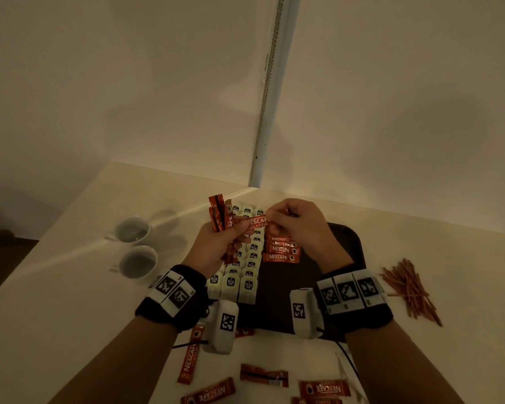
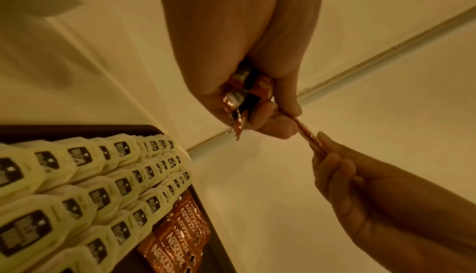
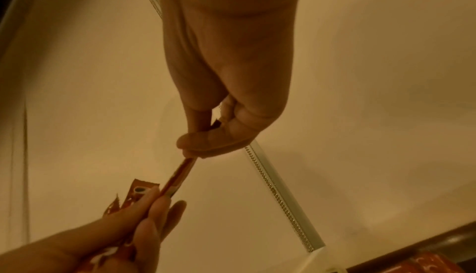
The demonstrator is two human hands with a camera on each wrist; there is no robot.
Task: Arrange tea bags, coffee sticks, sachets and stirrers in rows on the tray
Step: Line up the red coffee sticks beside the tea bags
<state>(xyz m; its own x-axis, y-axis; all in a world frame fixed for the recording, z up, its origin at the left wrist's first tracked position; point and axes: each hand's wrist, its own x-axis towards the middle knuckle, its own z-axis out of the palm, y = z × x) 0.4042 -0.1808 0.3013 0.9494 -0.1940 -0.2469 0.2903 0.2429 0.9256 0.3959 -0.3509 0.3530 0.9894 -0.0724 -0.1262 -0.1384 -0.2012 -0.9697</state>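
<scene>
A coffee stick (image 1: 255, 222) is being pinched at its end by the right hand (image 1: 299, 225) above the tray (image 1: 346, 243) at the surface's far edge, while the left hand (image 1: 216, 246) is gripping its other end along with a bundle of sticks (image 1: 217, 217), over the tea bags (image 1: 247, 275).

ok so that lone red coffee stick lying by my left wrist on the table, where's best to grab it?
Pinch the red coffee stick across its narrow width near the middle, from above: it lies flat and long on the white table, both long edges exposed.
</scene>
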